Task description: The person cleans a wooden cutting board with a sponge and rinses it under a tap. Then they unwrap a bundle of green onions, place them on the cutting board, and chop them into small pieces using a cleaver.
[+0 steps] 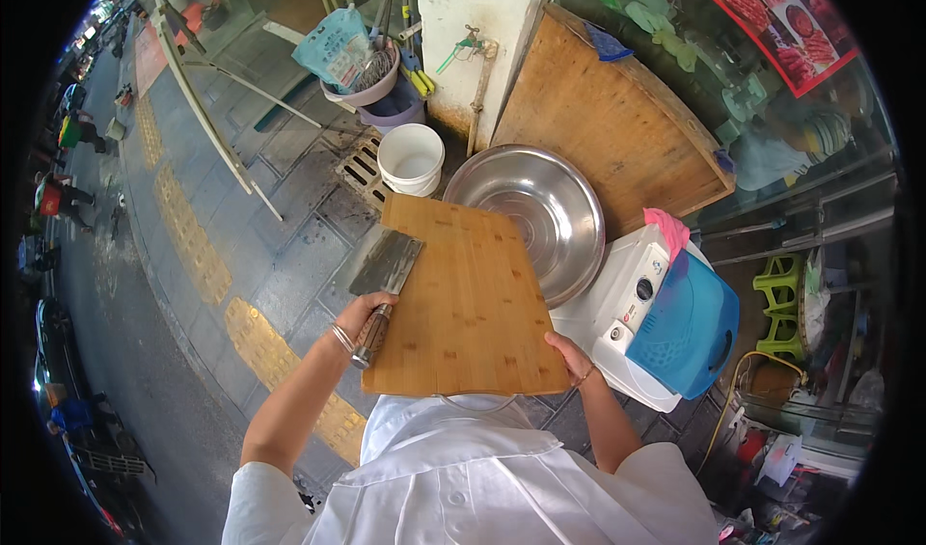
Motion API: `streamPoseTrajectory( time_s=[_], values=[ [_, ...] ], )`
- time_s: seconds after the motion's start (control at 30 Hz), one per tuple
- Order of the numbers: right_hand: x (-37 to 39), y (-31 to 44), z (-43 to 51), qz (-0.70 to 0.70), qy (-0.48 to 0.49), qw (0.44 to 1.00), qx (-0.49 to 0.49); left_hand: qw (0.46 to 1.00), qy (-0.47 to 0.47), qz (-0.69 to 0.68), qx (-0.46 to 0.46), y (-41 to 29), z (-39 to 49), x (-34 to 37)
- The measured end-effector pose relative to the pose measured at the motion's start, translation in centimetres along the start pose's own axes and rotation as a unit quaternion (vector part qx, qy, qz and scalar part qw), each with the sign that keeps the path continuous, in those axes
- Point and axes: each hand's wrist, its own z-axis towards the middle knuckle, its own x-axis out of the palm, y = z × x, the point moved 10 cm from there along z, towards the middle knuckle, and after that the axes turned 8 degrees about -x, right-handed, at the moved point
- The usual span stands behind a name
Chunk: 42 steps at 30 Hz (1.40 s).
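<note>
My left hand [365,315] holds a Chinese cleaver [387,263], its thumb pressed over the handle along the left edge of a wooden cutting board [470,306]. The wide blade points away from me and overlaps the board's left side. On the opposite edge, my right hand [571,360] grips the board with the thumb on top and the other fingers hidden beneath. The board is held in front of my waist, with a metal handle [477,406] on its near edge. Beyond it, a large stainless steel basin [557,212] is partly covered by the board.
A white bucket [411,158] stands near a drain grate [362,172] below a wall tap [472,41]. Stacked tubs [362,96] are behind it. A large wooden board [608,118] leans at the wall. At right sits a small washing machine [636,299] with a blue lid.
</note>
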Motion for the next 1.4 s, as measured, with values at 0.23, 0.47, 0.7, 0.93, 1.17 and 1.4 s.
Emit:
streamPoseTrajectory(
  time_s=[0.23, 0.47, 0.7, 0.93, 1.17, 1.4],
  values=[
    [-13.5, -5.1, 3.2, 0.018, -0.389, 0.919, -0.062, 0.99, -0.01, 0.136, 0.025, -9.9, 12.8, 6.2],
    [-25.1, -7.2, 13.3, 0.093, -0.459, 0.878, -0.096, 0.971, 0.063, 0.213, 0.092, -15.5, 17.5, 8.7],
    [-26.4, -6.1, 15.4, 0.121, -0.46, 0.865, -0.162, 0.953, 0.006, 0.302, 0.018, -17.1, 18.5, 7.2],
    [-18.0, -2.3, 16.8, 0.149, -0.494, 0.823, -0.238, 0.986, 0.01, 0.164, -0.001, -19.8, 12.5, 4.4],
    [-7.4, 1.4, 26.0, 0.056, -0.432, 0.882, -0.18, 0.991, -0.055, 0.12, 0.016, -26.3, 7.8, -4.3],
    [-3.8, 1.4, 39.7, -0.072, -0.506, 0.846, -0.15, 0.995, -0.051, 0.08, -0.042, -34.3, 10.3, -15.2]
  ],
)
